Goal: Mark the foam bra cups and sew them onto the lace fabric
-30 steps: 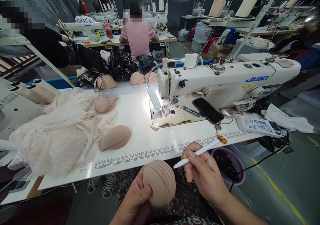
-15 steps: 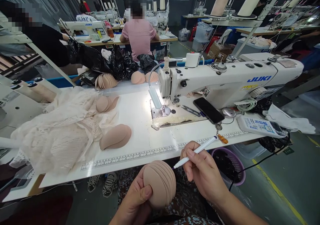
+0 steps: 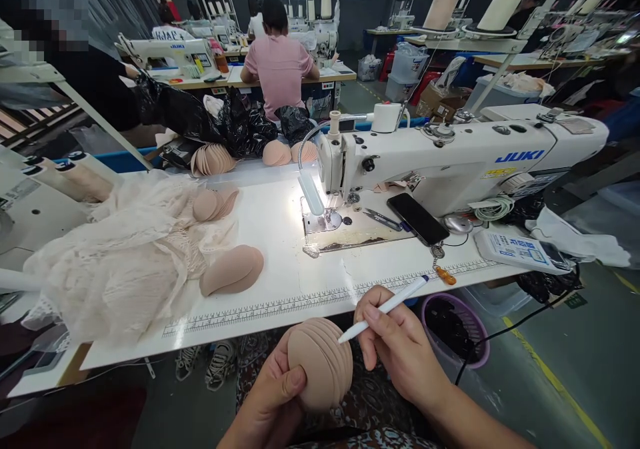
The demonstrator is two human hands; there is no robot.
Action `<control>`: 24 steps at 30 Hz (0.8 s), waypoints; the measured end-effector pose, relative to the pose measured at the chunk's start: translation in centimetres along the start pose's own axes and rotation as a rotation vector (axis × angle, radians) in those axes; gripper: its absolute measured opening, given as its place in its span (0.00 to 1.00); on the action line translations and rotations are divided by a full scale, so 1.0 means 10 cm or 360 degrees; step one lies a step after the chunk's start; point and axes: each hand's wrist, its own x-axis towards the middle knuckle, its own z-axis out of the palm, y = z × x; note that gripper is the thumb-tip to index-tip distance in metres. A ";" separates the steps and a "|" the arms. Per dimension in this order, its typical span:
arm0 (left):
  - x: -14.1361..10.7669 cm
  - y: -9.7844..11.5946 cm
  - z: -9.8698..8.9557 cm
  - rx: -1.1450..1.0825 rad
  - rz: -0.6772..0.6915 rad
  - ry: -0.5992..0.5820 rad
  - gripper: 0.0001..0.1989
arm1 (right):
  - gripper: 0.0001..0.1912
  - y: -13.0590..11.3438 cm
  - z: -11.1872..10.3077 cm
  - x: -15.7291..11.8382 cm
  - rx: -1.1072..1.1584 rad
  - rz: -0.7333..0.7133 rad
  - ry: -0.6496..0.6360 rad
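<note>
My left hand (image 3: 277,386) is closed around a fanned stack of beige bra pads (image 3: 316,366), its thumb pressed on the front pad. My right hand (image 3: 395,346) grips a white marker pen (image 3: 387,308), with the tip at the upper right edges of the stack; whether it touches them I cannot tell. Both hands are above my lap, in front of the table edge. More beige pads (image 3: 233,270) lie on the white sewing table (image 3: 273,236), beside a heap of cream lace fabric (image 3: 120,256).
A JUKI sewing machine (image 3: 450,152) stands on the table, its lamp lit. Thread snips (image 3: 383,219), a phone (image 3: 417,218) and an amber-coloured charm (image 3: 445,275) lie near it. A purple basket (image 3: 483,349) is below on the right. Co-workers sit and stand beyond.
My right hand has moved slightly left, bringing the pen tip from beside the stack to its upper right edges. The left hand and pads have barely moved.
</note>
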 end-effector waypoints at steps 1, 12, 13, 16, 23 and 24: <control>0.00 0.00 0.01 0.0005 0.0001 -0.0005 0.35 | 0.17 0.01 0.00 -0.01 0.0022 -0.0006 -0.0016; 0.03 -0.06 -0.08 -0.0110 0.0029 -0.0224 0.32 | 0.18 0.00 0.03 -0.05 -0.0009 -0.0014 -0.0067; 0.04 -0.06 -0.08 -0.0116 0.0033 -0.0243 0.32 | 0.18 0.00 0.03 -0.05 0.0004 -0.0023 -0.0066; 0.03 -0.05 -0.04 -0.0099 0.0040 -0.0217 0.32 | 0.18 -0.01 0.05 -0.06 0.0007 -0.0061 -0.0008; 0.04 0.00 0.04 -0.0056 0.0058 -0.0223 0.28 | 0.17 -0.02 0.08 -0.09 -0.0036 -0.0029 -0.0118; 0.04 -0.01 0.04 -0.0062 0.0056 -0.0220 0.27 | 0.17 -0.02 0.08 -0.10 -0.0017 -0.0037 -0.0116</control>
